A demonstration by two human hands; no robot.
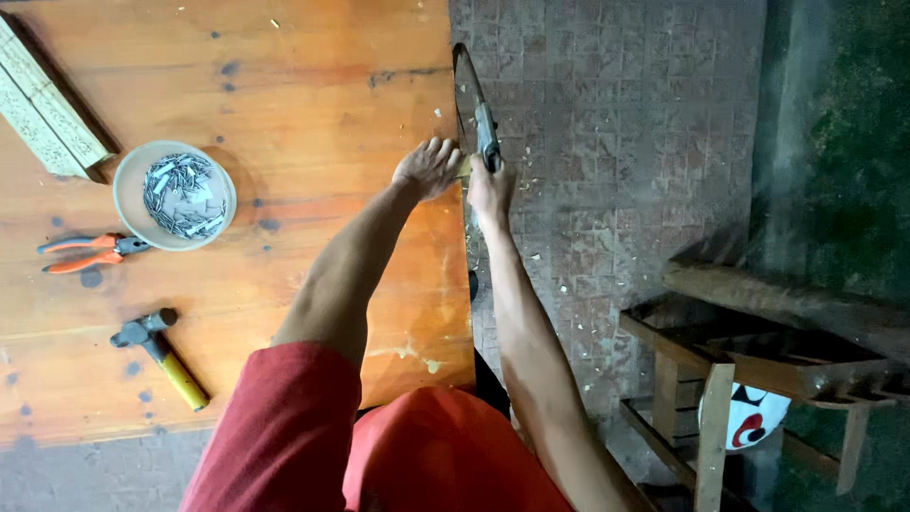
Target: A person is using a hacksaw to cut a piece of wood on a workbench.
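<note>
Head view, looking down on a wooden tabletop (284,114) that serves as the landmark for all places below. The left hand (428,168) lies palm down at the tabletop's right edge, fingers close together and pressed on a small pale piece of wood (462,169) that sticks out just past that edge. The right hand (490,190) is just beyond the same edge, over the tiled floor (607,142), its fingers wrapped tight round the handle of a handsaw (477,109). The saw's blade runs up and away from the hand, alongside the tabletop's edge, and meets the piece of wood beside the left fingertips; whether its teeth have entered the wood cannot be told.

On the tabletop, well to the left of both hands, stands a round pale bowl (128,190) filled with small grey metal pieces (185,194). Just below and left of the bowl lie orange-handled pliers (85,252). Nearer the tabletop's lower edge lies a hammer (159,356) with a dark head and yellow handle. At the tabletop's upper left corner rests a carved pale wooden strip (43,118). Off the tabletop, to its lower right, stands a dark wooden frame (749,365) on the floor. Wood chips are scattered on the tiles beside the tabletop's edge.
</note>
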